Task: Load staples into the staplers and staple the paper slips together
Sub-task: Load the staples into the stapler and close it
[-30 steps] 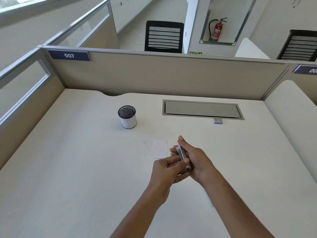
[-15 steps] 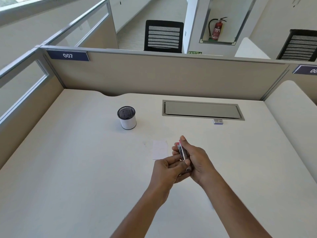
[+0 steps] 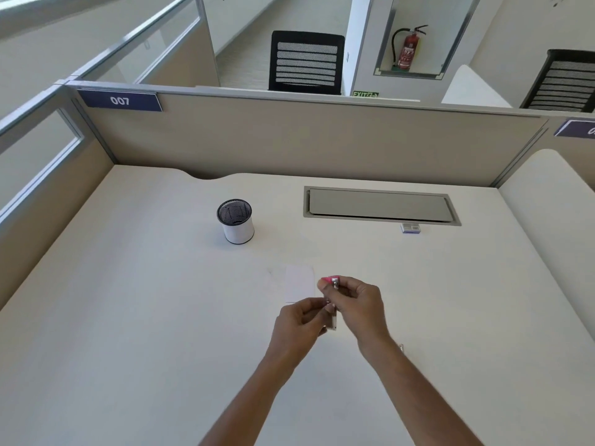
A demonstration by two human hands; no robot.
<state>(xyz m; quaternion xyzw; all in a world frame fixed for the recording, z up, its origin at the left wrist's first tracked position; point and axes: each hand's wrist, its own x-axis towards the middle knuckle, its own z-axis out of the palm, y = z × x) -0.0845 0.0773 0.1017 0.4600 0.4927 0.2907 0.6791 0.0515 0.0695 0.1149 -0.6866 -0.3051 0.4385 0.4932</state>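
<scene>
Right hand (image 3: 355,304) grips a small pink stapler (image 3: 332,281), its metal part (image 3: 332,318) hanging toward the left hand (image 3: 297,326). Left hand fingers pinch at that metal part; whether they hold staples cannot be told. White paper slip (image 3: 299,283) lies flat on the desk (image 3: 128,317), just left of the right hand. Mesh pen cup (image 3: 236,222) stands farther beyond, to the left. Small box (image 3: 410,227) sits well beyond the right hand, beside the cable hatch (image 3: 380,206).

Cream desk (image 3: 128,317) with mesh pen cup (image 3: 235,221), paper slip (image 3: 299,283), small staple box (image 3: 410,227).
</scene>
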